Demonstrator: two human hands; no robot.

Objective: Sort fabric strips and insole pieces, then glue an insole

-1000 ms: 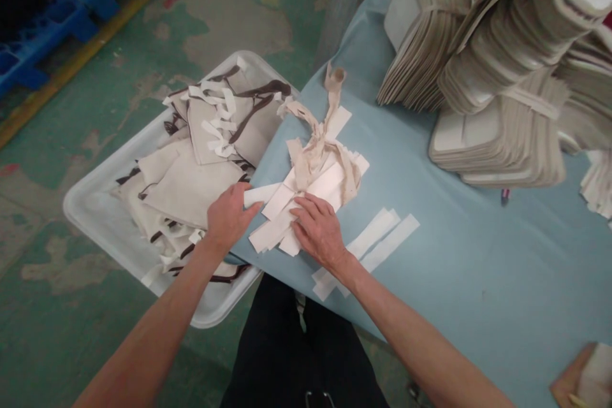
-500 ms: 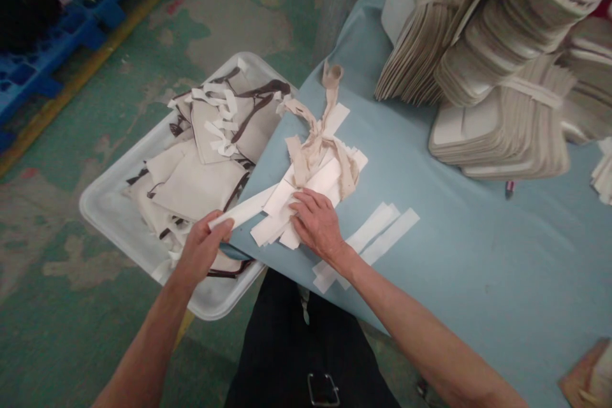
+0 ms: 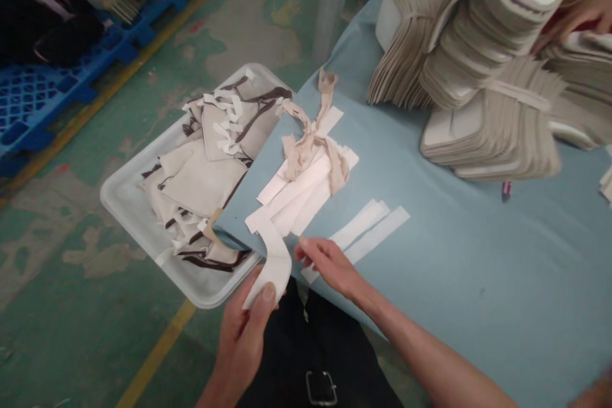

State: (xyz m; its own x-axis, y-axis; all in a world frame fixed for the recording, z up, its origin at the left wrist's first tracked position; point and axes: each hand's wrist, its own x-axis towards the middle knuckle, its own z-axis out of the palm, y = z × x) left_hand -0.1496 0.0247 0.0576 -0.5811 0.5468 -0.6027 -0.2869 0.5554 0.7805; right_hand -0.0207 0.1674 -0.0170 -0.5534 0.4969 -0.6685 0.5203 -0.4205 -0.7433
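Head view, lower middle of the frame: what is the left hand (image 3: 246,325) doing?

It pinches the end of a white strip (image 3: 280,261), thumb on top and fingers beneath. The strip curves up from there, its far end at the lower edge of the strip pile (image 3: 301,194) in the centre of the frame.

And the right hand (image 3: 329,264)?

Just right of that strip, its fingers curled inward; I cannot tell whether they pinch anything. Loose strips (image 3: 375,236) lie beside it on the blue tabletop (image 3: 459,248).

What is on the pile?

A crumpled beige cloth band (image 3: 313,134), across its upper part.

Anything else around?

Left of centre, a white tray (image 3: 122,204) holds beige fabric pieces (image 3: 203,182) with dark edging. Tied beige bundles (image 3: 507,134) stand at upper right, where part of another person's hand (image 3: 578,19) shows behind them.
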